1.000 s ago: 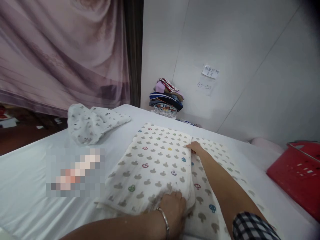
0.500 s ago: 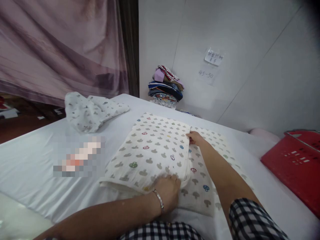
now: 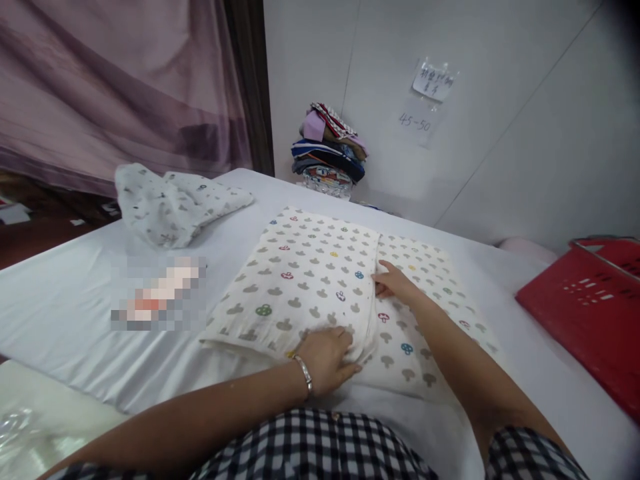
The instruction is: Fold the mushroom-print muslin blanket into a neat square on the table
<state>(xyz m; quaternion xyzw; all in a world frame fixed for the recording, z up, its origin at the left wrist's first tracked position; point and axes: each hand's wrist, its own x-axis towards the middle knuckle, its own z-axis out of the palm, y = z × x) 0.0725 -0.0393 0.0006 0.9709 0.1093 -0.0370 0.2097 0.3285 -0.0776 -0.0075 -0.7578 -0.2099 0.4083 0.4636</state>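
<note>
Hands on a half-folded cloth

Cloth (image 3: 310,280), cream with small mushroom prints, lies on the bed (image 3: 65,320) right under both hands, with its left part doubled over the rest so that a thick fold runs between them. The left hand (image 3: 325,360), a thin bracelet (image 3: 303,375) at its wrist, rests palm down on the near corner of the folded layer, fingers curled over the edge and pinching it; the grip is loose rather than tight. The right hand (image 3: 393,283) lies beyond it, farther from the body, on the same long edge of the folded layer. Its fingers are flat and spread, pressing the cloth down without clasping it. To the right of that hand the single lower layer spreads out smooth.

Beyond the left hand and off to its left sits a crumpled cloth (image 3: 170,207) with a finer grey print, well apart from the folded one. Far past the right hand, against the wall, stands a pile of clothes (image 3: 327,150), with a note (image 3: 433,80) stuck on the wall to its right. Well to the right of the right hand sits a red basket (image 3: 585,313), also on the bed. Checked sleeves cover both upper arms.
</note>
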